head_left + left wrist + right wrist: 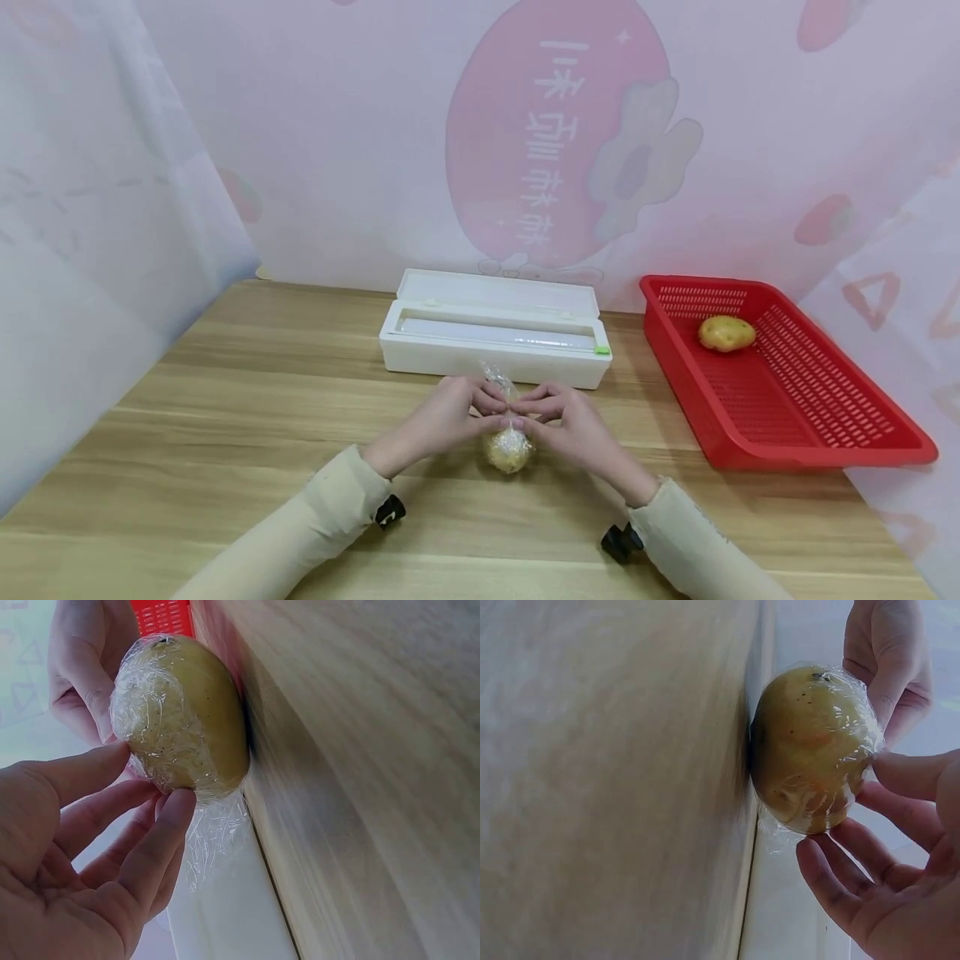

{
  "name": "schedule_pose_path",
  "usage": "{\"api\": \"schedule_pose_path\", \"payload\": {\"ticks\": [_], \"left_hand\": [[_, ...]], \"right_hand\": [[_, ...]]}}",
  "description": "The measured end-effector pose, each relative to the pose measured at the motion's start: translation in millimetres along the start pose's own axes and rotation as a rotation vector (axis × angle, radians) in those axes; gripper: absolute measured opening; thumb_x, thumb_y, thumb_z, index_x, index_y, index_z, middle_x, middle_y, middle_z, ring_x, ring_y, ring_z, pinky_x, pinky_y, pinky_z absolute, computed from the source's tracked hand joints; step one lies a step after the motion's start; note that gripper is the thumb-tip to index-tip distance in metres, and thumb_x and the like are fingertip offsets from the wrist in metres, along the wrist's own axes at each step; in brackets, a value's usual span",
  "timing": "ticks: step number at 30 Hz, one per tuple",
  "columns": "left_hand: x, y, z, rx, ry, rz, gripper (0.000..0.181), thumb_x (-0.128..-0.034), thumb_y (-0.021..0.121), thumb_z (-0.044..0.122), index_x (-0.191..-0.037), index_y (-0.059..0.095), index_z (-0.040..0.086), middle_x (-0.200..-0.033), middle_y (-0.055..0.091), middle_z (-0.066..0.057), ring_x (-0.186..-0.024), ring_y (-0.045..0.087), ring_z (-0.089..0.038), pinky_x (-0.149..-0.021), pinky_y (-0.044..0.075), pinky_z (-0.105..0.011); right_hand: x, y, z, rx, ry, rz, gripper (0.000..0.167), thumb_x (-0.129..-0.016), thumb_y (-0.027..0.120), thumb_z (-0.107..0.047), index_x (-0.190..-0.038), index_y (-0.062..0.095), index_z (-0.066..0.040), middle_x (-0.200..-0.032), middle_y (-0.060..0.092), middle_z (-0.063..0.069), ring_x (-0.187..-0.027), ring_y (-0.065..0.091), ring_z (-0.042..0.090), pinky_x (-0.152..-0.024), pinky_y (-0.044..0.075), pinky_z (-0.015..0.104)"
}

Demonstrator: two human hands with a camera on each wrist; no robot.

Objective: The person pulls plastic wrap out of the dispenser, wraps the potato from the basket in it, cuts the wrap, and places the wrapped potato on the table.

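A potato (508,452) wrapped in clear plastic film rests on the table in front of the white box. The left hand (457,412) pinches the film at the potato's far side, thumb and fingers bent. From the other side the right hand (566,421) pinches the same film, the fingertips of both hands nearly meeting. Loose film (217,840) sticks out past the potato toward the box in the left wrist view. Film also covers the potato (810,750) in the right wrist view, with the fingertips at its edge.
Behind the hands stands a white film box (487,360) with its lid raised and a roll inside. A red basket (825,454) at the right holds one unwrapped potato (726,333). A printed pink and white cloth hangs behind the wooden table (225,433).
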State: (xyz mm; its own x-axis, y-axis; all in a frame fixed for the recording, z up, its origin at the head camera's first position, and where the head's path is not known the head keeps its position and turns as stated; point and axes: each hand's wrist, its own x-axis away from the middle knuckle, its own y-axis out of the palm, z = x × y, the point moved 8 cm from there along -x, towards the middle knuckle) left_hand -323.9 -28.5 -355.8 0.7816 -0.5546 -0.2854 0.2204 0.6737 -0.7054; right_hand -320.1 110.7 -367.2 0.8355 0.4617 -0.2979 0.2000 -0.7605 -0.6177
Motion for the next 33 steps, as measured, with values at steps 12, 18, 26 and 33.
{"api": "schedule_pose_path", "payload": {"ticks": [12, 18, 26, 33], "left_hand": [[-1.7, 7.4, -2.1, 0.004, 0.018, -0.105, 0.021, -0.0906, 0.073, 0.016, -0.107, 0.075, 0.003, -0.114, 0.068, -0.007, -0.101, 0.064, -0.020, -0.085, 0.052, -0.035], [-1.0, 10.1, -3.5, 0.084, -0.003, -0.149, 0.028, -0.0881, 0.076, 0.018, -0.108, 0.074, -0.001, -0.113, 0.065, -0.009, -0.094, 0.065, -0.023, -0.077, 0.055, -0.028], [2.5, 11.6, 0.8, 0.135, 0.000, -0.144, 0.023, -0.0820, 0.081, 0.012, -0.100, 0.075, -0.002, -0.113, 0.061, -0.012, -0.099, 0.060, -0.024, -0.076, 0.055, -0.025], [4.6, 10.6, 9.3, 0.047, 0.031, -0.132, 0.028, -0.0830, 0.081, 0.013, -0.105, 0.074, -0.003, -0.116, 0.059, -0.013, -0.099, 0.061, -0.026, -0.077, 0.054, -0.024]], "right_hand": [[1.9, 3.9, 9.1, -0.064, 0.025, -0.174, 0.048, -0.083, 0.082, -0.027, -0.126, 0.068, -0.010, -0.118, 0.057, 0.002, -0.108, 0.055, 0.026, -0.087, 0.053, 0.043], [1.4, 2.5, 11.4, -0.048, 0.039, -0.125, 0.043, -0.081, 0.083, -0.028, -0.120, 0.072, -0.012, -0.113, 0.061, -0.001, -0.105, 0.055, 0.022, -0.087, 0.051, 0.045], [-0.6, -1.9, 8.4, -0.045, 0.038, -0.037, 0.023, -0.085, 0.080, -0.019, -0.105, 0.077, -0.011, -0.103, 0.067, -0.003, -0.098, 0.060, 0.018, -0.084, 0.048, 0.037], [-3.2, -5.6, 9.2, -0.050, 0.094, 0.041, 0.013, -0.083, 0.081, -0.018, -0.093, 0.080, -0.010, -0.094, 0.071, -0.001, -0.091, 0.062, 0.018, -0.078, 0.049, 0.036]]}}
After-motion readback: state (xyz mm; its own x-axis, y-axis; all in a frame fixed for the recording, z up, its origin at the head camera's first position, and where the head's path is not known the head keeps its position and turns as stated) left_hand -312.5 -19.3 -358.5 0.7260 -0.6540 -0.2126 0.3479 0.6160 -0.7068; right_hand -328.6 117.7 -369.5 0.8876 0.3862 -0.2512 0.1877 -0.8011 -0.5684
